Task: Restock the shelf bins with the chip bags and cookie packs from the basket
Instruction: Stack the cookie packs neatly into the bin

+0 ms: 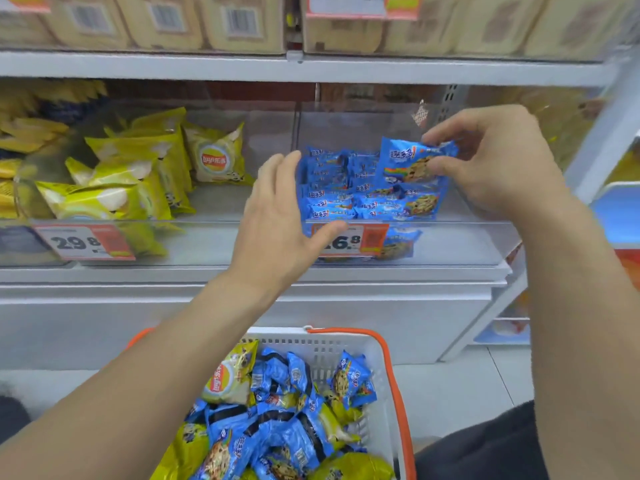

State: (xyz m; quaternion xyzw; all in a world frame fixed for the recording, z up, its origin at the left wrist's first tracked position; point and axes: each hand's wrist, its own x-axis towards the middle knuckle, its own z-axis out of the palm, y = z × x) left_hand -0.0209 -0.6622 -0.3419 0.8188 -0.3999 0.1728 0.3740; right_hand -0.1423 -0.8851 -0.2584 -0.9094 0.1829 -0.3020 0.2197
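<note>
My right hand (491, 157) pinches a blue cookie pack (405, 162) over the right clear shelf bin (460, 233). Several blue cookie packs (346, 199) are stacked in that bin. My left hand (280, 216) is open with straight fingers, resting against the left side of the stack, thumb over the bin's front lip. The left bin (214, 237) holds yellow chip bags (138, 174). Below, a white basket (325, 348) with an orange rim holds mixed blue cookie packs (277, 427) and yellow chip bags (228, 379).
Price tags (83, 242) hang on the bin fronts. The shelf above carries tan packages (166, 22). A white shelf upright (599, 143) stands to the right, with another shelf unit beyond it. The grey floor shows beside the basket.
</note>
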